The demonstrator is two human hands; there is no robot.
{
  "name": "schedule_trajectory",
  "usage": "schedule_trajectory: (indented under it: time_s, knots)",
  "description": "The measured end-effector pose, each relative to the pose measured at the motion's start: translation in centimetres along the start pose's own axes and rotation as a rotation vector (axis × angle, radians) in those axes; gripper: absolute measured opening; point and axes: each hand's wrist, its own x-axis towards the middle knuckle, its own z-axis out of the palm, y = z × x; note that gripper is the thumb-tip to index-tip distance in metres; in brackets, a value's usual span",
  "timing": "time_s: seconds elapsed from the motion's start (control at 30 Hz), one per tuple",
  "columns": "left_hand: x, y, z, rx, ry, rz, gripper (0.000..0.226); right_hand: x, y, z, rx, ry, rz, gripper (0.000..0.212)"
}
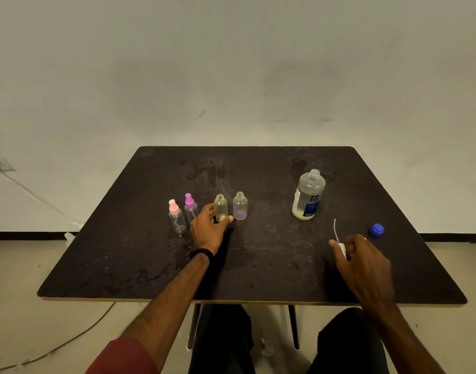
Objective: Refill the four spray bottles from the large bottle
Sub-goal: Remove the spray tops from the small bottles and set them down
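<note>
Four small spray bottles stand in a row on the dark table [258, 265]. The pink-capped bottle [176, 217] and the purple-capped bottle [190, 207] are closed. The yellowish bottle [220, 206] and the clear bottle [240, 205] have open necks. My left hand [208, 228] grips the base of the yellowish bottle. My right hand [362, 261] holds a white spray head [339, 244] with its thin tube pointing up and away. The large bottle [309, 195] stands uncapped at the right, partly full of clear liquid.
A blue cap [376, 229] lies on the table near the right edge, beyond my right hand. Wet patches mark the table surface. A cable runs along the floor at the left. My knees show below the table's near edge.
</note>
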Motion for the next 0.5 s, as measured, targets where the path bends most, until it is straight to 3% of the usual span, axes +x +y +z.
schedule_trajectory:
  time_s: [0.17,0.3,0.43,0.5]
  knots:
    - [-0.3,-0.2,-0.1,0.015,0.013,-0.005,0.042,-0.7,-1.3,-1.3,-0.062,0.212,-0.16,0.02]
    - [-1.0,0.0,-0.4,0.04,0.06,-0.001,0.042,-0.3,-5.1,-2.3,0.027,0.36,-0.3,0.018]
    - [-2.6,0.3,-0.7,0.002,0.068,-0.029,0.051,2.1,-12.0,-1.9,0.192,0.251,-0.501,0.019]
    - [-3.4,0.1,-1.1,-0.019,0.079,-0.038,0.053,3.8,-15.9,-0.8,0.196,0.081,-0.657,0.022]
